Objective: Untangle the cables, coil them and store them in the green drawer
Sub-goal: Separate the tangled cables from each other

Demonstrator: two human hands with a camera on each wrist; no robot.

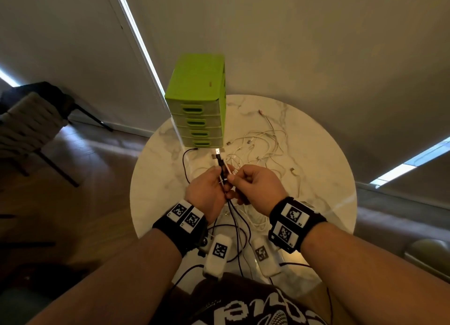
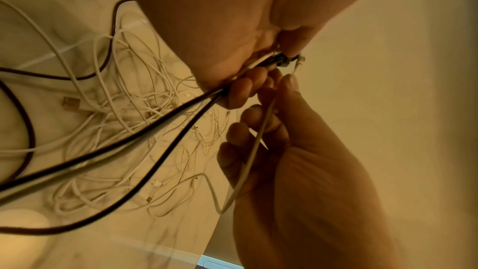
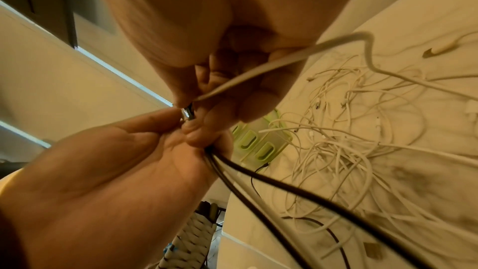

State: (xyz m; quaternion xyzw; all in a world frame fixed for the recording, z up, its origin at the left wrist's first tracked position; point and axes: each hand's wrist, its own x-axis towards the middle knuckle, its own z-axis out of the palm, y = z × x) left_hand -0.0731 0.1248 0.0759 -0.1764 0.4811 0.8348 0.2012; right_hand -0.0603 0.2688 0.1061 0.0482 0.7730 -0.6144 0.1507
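Gripping cable ends [image 1: 220, 162], left hand [image 1: 207, 190] and right hand [image 1: 258, 187] over marble table [image 1: 158, 178] (round, wood floor [image 1: 102, 159] beyond).

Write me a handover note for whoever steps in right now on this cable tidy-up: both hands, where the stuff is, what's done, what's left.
Left hand: holds a bundle of cable ends, black cables and a white one, plugs sticking up past the fingers.
Right hand: pinches a single white cable near its plug, right beside the left hand's bundle.
White cable tangle: still a loose heap on the round marble table, right of the green drawer unit.
Drawers: all four look shut.
Done: some ends gathered in the left hand.
Left: separate the cables, coil each, open a drawer and store them.
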